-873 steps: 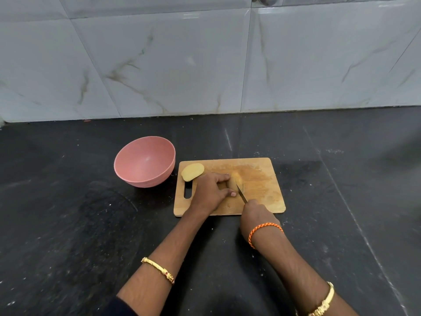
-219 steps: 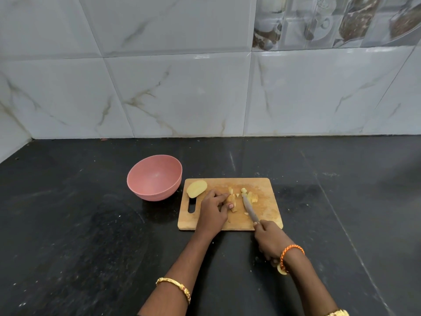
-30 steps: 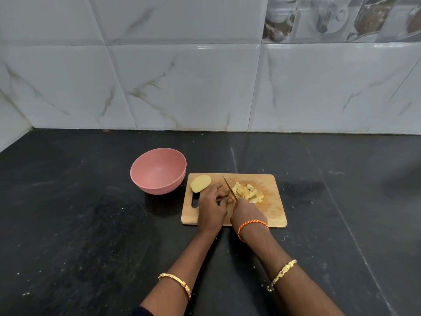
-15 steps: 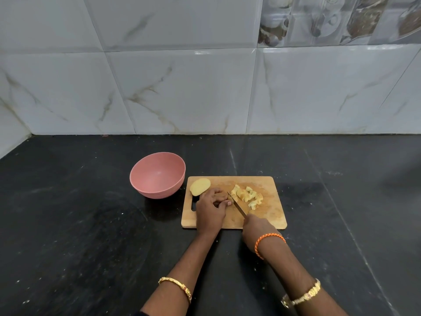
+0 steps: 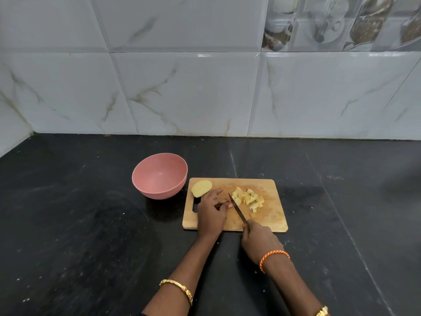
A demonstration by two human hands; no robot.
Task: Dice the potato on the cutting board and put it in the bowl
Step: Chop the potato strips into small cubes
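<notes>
**Half a potato diced, half still whole on the board**

You are standing at a black stone countertop [image 5: 91,224], matte and flecked with pale specks, backed by glossy white marble-look wall tiles [image 5: 182,92] with grey-brown veins; a printed decorative tile [image 5: 341,21] sits at the upper right.

From your head camera, the wooden cutting board [image 5: 271,222] is a rounded rectangle with a handle slot at its left end, its grain stained orange-brown in the middle. Just left of it, close to its corner, stands the pink bowl [image 5: 159,176] — round, smooth and matte, with nothing visible inside. A potato half [image 5: 201,188] lies at the board's far-left corner, pale yellow and oval. The diced potato pieces [image 5: 248,198] form a loose heap of small chunks right of centre.

Your left hand [image 5: 211,213] rests on the board with fingers curled inward; whether they hold a piece is hidden. Your right hand [image 5: 259,241] grips the handle of the knife [image 5: 237,207], whose slim dark blade angles away and leftward, its tip beside your left fingertips and against the left edge of the heap.

Compared with half a second ago, the blade has drawn slightly clear of your left fingers; the heap, the half and the bowl sit where they were.
</notes>
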